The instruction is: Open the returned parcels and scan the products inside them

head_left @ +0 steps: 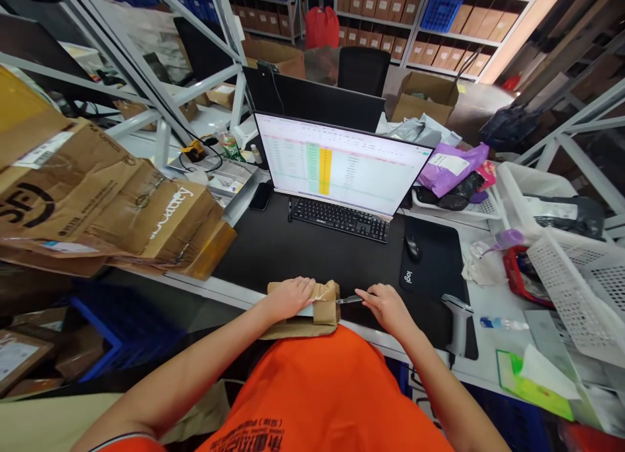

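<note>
"logi" on the black mouse pad [434,263]; "SF" on the cardboard mailer [88,191]

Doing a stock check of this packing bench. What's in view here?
parcel: one, brown, at the desk's front edge
utility knife: one, silver blade, at the parcel's right side
cardboard mailers: several, brown, left of the desk
monitors: two, black, desk centre, front one lit
keyboard: one, black, below the front monitor
mouse: one, black, on a mouse pad
smartphone: one, black, left of the keyboard
barcode scanner: one, grey, right of the mouse pad's lower part
plastic baskets: white, far right
mailer bag: one, purple, behind the mouse pad
cartons: many, brown, on background shelves
orange shirt: one, worn by the person
left hand: one, flat on the parcel
right hand: one, holding the knife
</note>
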